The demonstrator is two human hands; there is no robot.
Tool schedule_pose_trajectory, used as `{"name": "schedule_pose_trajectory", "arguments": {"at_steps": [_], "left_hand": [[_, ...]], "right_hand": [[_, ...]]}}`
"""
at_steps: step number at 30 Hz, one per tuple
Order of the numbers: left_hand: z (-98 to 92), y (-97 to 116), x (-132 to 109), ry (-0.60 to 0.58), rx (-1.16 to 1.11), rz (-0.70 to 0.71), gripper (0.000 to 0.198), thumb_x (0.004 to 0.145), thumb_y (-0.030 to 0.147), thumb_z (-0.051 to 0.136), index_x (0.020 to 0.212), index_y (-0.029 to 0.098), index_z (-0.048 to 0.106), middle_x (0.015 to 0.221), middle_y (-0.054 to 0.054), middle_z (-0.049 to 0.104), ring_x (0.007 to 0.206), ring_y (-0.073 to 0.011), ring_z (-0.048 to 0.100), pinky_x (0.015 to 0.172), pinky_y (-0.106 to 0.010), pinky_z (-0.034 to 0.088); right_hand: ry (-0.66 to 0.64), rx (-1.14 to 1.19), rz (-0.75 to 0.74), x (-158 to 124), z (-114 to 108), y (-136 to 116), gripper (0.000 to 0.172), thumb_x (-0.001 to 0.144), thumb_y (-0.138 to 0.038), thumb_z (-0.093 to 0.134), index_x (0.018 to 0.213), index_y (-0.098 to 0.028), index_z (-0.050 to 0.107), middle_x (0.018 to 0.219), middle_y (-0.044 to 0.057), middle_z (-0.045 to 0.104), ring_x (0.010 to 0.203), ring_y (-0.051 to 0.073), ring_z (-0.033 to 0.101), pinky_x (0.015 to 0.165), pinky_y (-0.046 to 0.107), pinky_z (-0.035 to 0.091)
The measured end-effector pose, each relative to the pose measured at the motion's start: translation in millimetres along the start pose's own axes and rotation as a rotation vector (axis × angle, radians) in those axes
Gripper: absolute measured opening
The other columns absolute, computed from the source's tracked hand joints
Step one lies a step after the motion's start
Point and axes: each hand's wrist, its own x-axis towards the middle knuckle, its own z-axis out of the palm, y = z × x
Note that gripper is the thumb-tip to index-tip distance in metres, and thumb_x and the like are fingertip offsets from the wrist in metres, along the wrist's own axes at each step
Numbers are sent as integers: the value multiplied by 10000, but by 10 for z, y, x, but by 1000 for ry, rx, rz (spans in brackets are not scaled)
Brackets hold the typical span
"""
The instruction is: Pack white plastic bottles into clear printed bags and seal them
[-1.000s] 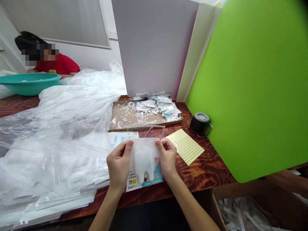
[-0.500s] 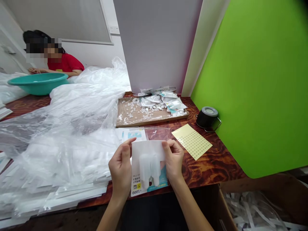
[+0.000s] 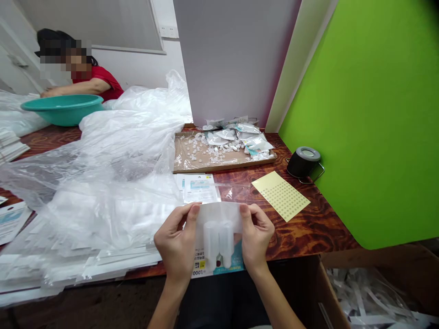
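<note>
A translucent blister sheet (image 3: 217, 232) with two capsule-shaped domes is held up between both hands, just above a printed card (image 3: 219, 268) at the near edge of the worktop (image 3: 308, 233). The left hand (image 3: 176, 244) and right hand (image 3: 255, 237) pinch its upper corners, the fingers (image 3: 255, 219) narrow on the thin, matte plastic. The card lies partly hidden behind the sheet and hands.

Just beyond lie a transparent bag (image 3: 233, 188) and printed leaflets (image 3: 199, 189). To the right, a yellow dotted sticker sheet (image 3: 281, 196) lies on the glossy, dark-grained wood, near a dark cylinder (image 3: 303, 162) with a wire handle. Farther on, a cardboard tray (image 3: 222, 168) lined with film holds white pellets (image 3: 195, 151) and foil pouches (image 3: 257, 144).

Crumpled plastic sheeting (image 3: 103, 183) billows across the left of the worktop, covering a stack of white strips (image 3: 96, 260). Past it, a co-worker (image 3: 96, 82) in a red top leans over a teal basin (image 3: 61, 109). A grey panel (image 3: 233, 55) and a bright green board (image 3: 360, 114) rise behind the worktop. Below right, a box (image 3: 370, 297) holds shredded white strips.
</note>
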Motion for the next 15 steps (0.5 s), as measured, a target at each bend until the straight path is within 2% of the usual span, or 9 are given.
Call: {"name": "schedule_pose_trajectory", "arguments": {"at_steps": [5,9,12,15], "left_hand": [[33,9,-83,45,125,145,105,870,276,644,867,226,737,840,20,732,798,-129,661,741,-214,490],[53,1,-117,50,101,131,98,867,273,649,881,236,738,860,22,740,811,-130,671,742,-207,501],[53,-14,-138,34,66,87,100,863,281,651,872,233,738,856,20,738,797,-133,671,718,-205,502],[61,-21,-170,61,72,101,93,857,269,655,846,221,734,815,19,724,762,-132,659,702,-212,493]], "right_hand": [[13,-77,-79,-26,-67,-4,172,872,-241,651,711,-190,686,638,-43,585,608,90,524,601,198,416],[-1,-93,-103,-3,-120,-24,98,873,-218,652,832,-222,741,728,-25,666,702,114,606,675,213,462],[-36,-81,-104,23,-146,-46,102,874,-216,651,826,-227,740,751,-21,669,728,118,611,688,219,466],[-38,-64,-80,22,-146,-69,121,880,-222,641,796,-216,727,727,-24,644,701,114,591,664,220,456]]}}
